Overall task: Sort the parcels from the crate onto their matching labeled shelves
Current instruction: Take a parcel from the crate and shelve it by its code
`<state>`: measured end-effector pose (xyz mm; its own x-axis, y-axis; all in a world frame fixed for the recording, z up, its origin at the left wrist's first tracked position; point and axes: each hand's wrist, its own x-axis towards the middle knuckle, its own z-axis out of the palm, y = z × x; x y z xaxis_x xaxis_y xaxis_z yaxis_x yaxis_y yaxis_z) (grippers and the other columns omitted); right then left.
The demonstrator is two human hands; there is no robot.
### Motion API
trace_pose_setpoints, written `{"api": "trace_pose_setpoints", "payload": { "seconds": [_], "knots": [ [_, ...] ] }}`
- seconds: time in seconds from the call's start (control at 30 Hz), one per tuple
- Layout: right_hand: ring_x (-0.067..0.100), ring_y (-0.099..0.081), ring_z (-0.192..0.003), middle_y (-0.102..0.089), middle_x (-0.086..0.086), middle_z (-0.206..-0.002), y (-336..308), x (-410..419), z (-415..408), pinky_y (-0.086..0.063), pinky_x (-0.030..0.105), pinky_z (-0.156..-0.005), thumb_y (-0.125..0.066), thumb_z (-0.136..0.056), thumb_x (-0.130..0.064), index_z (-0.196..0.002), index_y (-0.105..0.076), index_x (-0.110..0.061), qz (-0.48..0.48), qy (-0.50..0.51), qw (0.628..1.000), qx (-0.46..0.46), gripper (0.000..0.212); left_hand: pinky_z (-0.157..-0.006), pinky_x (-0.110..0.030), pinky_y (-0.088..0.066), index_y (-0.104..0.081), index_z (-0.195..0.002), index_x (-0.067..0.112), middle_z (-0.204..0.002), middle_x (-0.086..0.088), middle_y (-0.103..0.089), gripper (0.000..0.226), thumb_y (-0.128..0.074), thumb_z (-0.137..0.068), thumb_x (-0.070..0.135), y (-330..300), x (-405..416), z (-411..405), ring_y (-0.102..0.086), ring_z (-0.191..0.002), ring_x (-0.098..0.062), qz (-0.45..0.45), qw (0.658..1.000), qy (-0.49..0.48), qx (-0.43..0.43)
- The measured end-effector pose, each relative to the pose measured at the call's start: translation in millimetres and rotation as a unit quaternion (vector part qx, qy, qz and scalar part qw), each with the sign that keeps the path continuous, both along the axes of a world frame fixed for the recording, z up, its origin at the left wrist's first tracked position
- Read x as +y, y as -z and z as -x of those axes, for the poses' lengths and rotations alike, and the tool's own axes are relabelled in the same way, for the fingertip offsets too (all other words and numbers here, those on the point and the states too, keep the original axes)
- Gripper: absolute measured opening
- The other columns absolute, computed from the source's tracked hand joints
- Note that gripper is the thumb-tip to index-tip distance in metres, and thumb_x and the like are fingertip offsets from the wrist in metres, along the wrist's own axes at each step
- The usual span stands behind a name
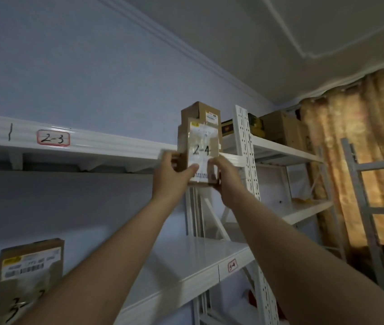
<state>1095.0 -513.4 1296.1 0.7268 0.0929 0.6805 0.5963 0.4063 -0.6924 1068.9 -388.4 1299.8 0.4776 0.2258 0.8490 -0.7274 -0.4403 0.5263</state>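
Ideally, both hands, left hand (171, 171) and right hand (225, 175) gripping the brown cardboard parcel marked 2-4 (199, 148), should have slid it squarely toward twelve o'clock onto the white metal shelf (116, 146).

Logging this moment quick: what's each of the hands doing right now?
Left hand: grips the left side of the parcel marked 2-4.
Right hand: grips the same parcel's right lower edge.

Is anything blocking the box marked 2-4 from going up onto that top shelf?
Yes. Both hands, left hand and right hand, hold the parcel marked 2-4 up at the top shelf, and another brown box already stands there right behind it. The shelf to that box's left, past the 2-3 label, looks free.
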Motion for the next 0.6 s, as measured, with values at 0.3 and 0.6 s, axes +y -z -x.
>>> {"api": "trace_pose_setpoints", "payload": {
  "seconds": [0.3, 0.6],
  "knots": [
    [0.016, -0.063, -0.088, -0.064, 0.003, -0.105, -92.4, -3.0, -76.8, -0.055, 0.025, -0.059, -0.049, -0.092, -0.009, -0.122, -0.054, -0.012, -0.023, -0.051, 0.996, -0.073, 0.031, -0.086, -0.027, -0.051, -0.055, -0.121, 0.011, -0.122, -0.005, -0.059, 0.040, -0.066, -0.085, 0.023, -93.1, -11.8, -44.7, -0.060, -0.105, -0.019, -0.069, 0.982, -0.167, -0.063],
    [0.015, -0.060, -0.081, -0.059, -0.003, -0.091, -119.7, -8.1, -155.1, -0.052, 0.029, -0.068, -0.056, -0.091, -0.015, -0.112, -0.050, -0.015, -0.017, -0.050, 0.996, -0.071, 0.021, -0.078, -0.024, -0.047, -0.054, -0.124, 0.006, -0.125, -0.007, -0.059, 0.042, -0.065, -0.085, 0.016, -123.3, -30.3, -95.9, -0.059, -0.108, -0.023, -0.125, 0.955, -0.269, -0.008]
  ]
}}
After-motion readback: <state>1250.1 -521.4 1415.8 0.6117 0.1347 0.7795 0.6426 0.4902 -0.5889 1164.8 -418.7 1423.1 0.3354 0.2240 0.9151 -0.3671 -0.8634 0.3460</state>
